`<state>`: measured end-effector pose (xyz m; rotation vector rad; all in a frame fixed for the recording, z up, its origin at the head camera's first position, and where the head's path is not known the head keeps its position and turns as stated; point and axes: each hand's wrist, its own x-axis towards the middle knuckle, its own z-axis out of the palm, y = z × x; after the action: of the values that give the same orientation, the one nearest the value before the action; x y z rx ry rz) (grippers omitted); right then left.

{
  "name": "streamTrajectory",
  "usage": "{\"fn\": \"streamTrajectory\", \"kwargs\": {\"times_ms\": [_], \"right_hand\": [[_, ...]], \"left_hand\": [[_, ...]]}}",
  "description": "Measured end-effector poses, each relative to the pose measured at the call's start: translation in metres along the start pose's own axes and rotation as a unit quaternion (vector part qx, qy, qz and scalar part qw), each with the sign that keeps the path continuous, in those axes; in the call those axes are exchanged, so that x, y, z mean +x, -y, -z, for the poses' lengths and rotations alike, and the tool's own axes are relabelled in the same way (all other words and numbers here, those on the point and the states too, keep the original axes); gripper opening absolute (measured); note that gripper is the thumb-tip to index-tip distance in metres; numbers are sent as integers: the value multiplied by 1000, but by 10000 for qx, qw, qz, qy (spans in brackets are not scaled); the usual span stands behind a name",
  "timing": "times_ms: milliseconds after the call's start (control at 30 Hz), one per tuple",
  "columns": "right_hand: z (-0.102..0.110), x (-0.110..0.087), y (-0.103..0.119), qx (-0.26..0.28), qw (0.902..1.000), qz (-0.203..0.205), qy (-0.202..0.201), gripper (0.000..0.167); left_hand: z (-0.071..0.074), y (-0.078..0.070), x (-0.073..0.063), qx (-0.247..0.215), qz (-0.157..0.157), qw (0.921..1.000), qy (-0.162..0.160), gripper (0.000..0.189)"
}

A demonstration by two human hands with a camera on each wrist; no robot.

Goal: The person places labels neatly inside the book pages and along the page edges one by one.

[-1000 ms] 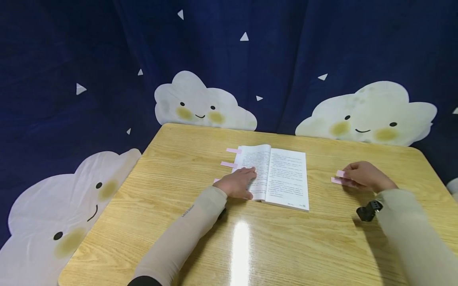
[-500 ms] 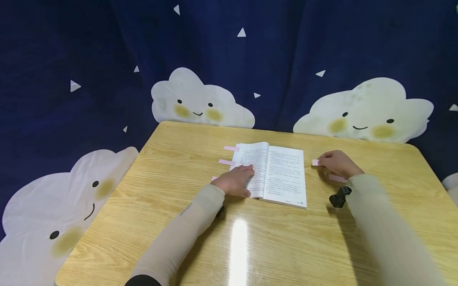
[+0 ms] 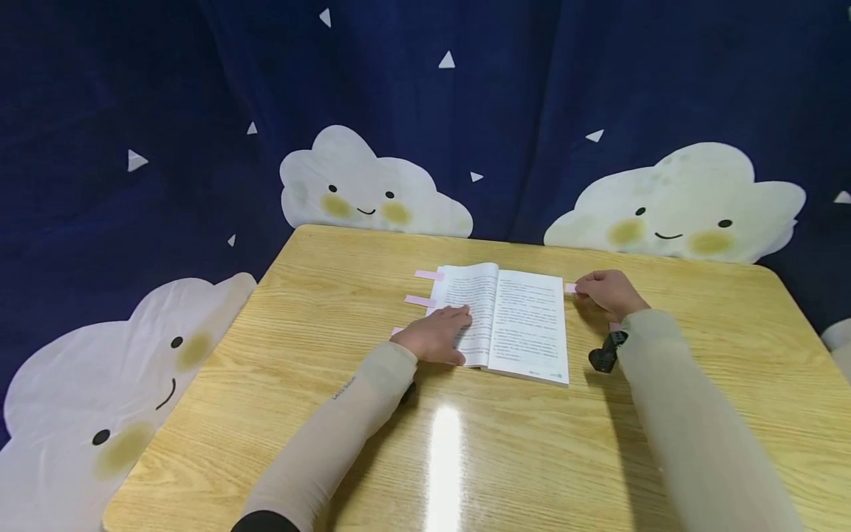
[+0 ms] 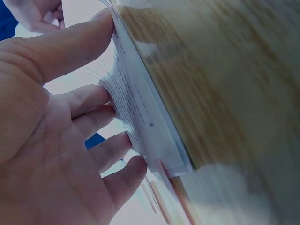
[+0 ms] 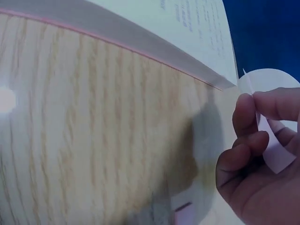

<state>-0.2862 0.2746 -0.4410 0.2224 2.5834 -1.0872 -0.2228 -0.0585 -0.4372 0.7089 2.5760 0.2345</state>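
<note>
A white book (image 3: 528, 325) lies open on the table. My left hand (image 3: 437, 336) rests on its left page, fingers spread; the left wrist view shows fingertips and thumb at the page (image 4: 126, 101). Just past the book's right edge, near its upper corner, my right hand (image 3: 613, 292) pinches a pink paper strip (image 3: 570, 288) between thumb and fingers. In the right wrist view the strip (image 5: 279, 150) bends across the palm side, its far end close to the book corner. Pink strips (image 3: 429, 275) stick out from the book's left side, the lowest partly hidden by my left hand.
Another pink strip (image 3: 614, 326) lies on the wooden table (image 3: 518, 458), mostly covered by my right wrist. A black wrist camera (image 3: 605, 353) hangs below that sleeve. Behind the table is a dark blue curtain (image 3: 512, 111) with cloud prints.
My right hand has picked the pink strip up from beside another one and carried it left and away from me to the book's right edge. The left hand stays on the page.
</note>
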Motion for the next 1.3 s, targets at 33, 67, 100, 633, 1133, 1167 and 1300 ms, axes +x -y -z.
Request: {"fn": "streamTrajectory", "kwargs": {"times_ms": [33, 67, 100, 633, 1133, 1167, 1300], "right_hand": [[-2, 2, 0, 121, 9999, -51, 14, 43], [-3, 3, 0, 224, 9997, -102, 31, 43], [-4, 5, 1, 346, 9993, -153, 58, 43], [-15, 20, 3, 295, 9993, -239, -13, 38], [-19, 20, 7, -42, 9997, -257, -32, 35], [-20, 19, 7, -46, 9996, -271, -37, 35], [-19, 20, 6, -60, 9995, -301, -11, 35]], "left_hand": [[0, 0, 0, 1, -4, 10000, -4, 77], [0, 0, 0, 3, -7, 10000, -8, 77], [-1, 0, 1, 0, -9, 10000, -13, 77], [3, -1, -3, -31, -57, 10000, 26, 77], [2, -1, -4, 16, 3, 10000, 1, 77], [1, -1, -4, 20, -1, 10000, -4, 77], [2, -1, -4, 18, -19, 10000, -7, 77]]}}
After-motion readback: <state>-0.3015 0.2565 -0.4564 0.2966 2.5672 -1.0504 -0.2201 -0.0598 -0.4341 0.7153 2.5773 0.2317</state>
